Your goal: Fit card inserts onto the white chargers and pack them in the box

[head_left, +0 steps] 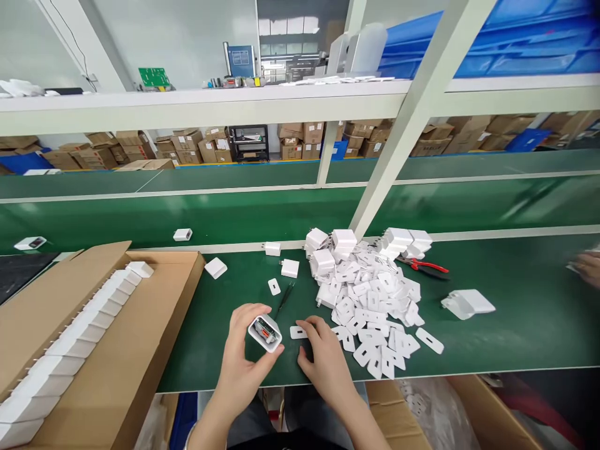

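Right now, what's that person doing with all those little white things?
The person's left grip holds an open white case with electronic parts showing inside. Their right grip is at a small slotted plate on the green tabletop. A heap of similar plates lies to the right; white blocks line the cardboard tray on the left.

The open white box-shaped plastic housing point(271, 349) is smooth with a soft sheen; the flat oblong white plastic plates point(375, 314) look smooth and matt. The long brown cardboard tray point(140, 331) is matt and papery. The flat green plastic-looking worktop point(206, 350) is smooth, the upright green plastic-looking panel point(244, 215) glossy.
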Demonstrator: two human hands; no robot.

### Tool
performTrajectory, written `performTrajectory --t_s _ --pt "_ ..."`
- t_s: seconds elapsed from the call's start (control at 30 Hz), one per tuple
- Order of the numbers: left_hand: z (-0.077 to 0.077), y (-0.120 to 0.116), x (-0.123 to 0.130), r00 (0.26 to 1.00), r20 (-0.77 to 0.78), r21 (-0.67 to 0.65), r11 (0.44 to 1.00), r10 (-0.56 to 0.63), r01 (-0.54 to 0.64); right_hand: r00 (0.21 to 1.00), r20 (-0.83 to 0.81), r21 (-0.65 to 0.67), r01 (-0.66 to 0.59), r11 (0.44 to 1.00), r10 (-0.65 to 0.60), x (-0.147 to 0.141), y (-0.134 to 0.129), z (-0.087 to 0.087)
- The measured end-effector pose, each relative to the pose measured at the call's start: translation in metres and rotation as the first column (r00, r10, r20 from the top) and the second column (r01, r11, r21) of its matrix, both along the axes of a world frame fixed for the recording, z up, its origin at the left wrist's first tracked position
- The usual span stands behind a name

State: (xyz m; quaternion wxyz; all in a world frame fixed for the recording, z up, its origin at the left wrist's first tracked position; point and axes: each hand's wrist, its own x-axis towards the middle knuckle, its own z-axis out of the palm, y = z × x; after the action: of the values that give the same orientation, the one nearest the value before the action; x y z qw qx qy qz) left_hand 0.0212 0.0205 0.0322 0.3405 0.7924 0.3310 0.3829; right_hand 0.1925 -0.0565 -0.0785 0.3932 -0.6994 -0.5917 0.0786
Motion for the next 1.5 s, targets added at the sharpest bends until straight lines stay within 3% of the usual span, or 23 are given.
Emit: performTrajectory --t_s 0.13,0.3,0.4,0.5,0.63,0.73,0.83,1.07,1.13,1.2,1.3,1.4,1.5 --pt "-0.004 -0.009 -0.006 0.998 0.04 -0.043 0.998 -0.042 0.044 0.995 0.095 -0.016 -0.041 0.999 0.042 0.008 0.005 0.005" --pt "-0.015 -0.018 -0.007 0.993 0.081 -0.092 0.991 -0.085 0.093 0.998 0.01 0.014 -0.07 0.997 0.069 0.019 0.018 0.013" --pt "-0.022 -0.023 -0.006 1.0 0.0 -0.115 0.993 -0.008 0.008 0.987 -0.15 0.084 -0.045 0.996 0.057 0.015 0.014 0.035" --pt "-0.026 -0.028 -0.006 0.994 -0.099 -0.115 0.992 0.038 -0.049 0.904 -0.402 0.234 -0.05 0.971 0.144 0.002 0.0 0.067" --pt "-0.029 -0.034 -0.01 0.996 -0.031 -0.194 0.978 -0.088 0.08 0.924 -0.328 0.316 -0.087 0.945 0.195 -0.017 -0.015 0.093" --pt "-0.029 -0.038 -0.01 0.993 0.061 -0.302 0.946 -0.1 0.114 0.949 -0.26 0.373 -0.074 0.925 0.18 -0.026 -0.018 0.092" --pt "-0.029 -0.044 -0.007 0.996 0.085 -0.359 0.932 -0.011 0.041 0.956 -0.252 0.392 -0.042 0.919 0.151 -0.031 -0.016 0.085" --pt "-0.033 -0.047 0.006 0.969 0.202 -0.372 0.926 0.143 -0.059 0.909 -0.37 0.41 -0.023 0.912 0.19 -0.038 -0.014 0.082" --pt "-0.033 -0.047 0.011 0.941 0.281 -0.334 0.939 0.188 -0.087 0.843 -0.473 0.376 -0.07 0.924 0.256 -0.041 -0.016 0.082" --pt "-0.034 -0.049 0.017 0.914 0.346 -0.322 0.942 0.213 -0.098 0.72 -0.632 0.318 -0.095 0.943 0.286 -0.046 -0.018 0.08" --pt "-0.034 -0.054 0.023 0.886 0.402 -0.323 0.941 0.232 -0.1 0.44 -0.875 0.186 -0.079 0.979 0.201 -0.056 -0.019 0.072" --pt "-0.033 -0.057 0.028 0.871 0.403 -0.318 0.936 0.28 -0.154 0.149 -0.978 0.125 -0.149 0.981 0.148 -0.063 -0.016 0.066" --pt "-0.03 -0.056 0.031 0.848 0.409 -0.402 0.901 0.338 -0.165 0.052 -0.988 0.134 -0.156 0.979 0.143 -0.065 -0.014 0.064"
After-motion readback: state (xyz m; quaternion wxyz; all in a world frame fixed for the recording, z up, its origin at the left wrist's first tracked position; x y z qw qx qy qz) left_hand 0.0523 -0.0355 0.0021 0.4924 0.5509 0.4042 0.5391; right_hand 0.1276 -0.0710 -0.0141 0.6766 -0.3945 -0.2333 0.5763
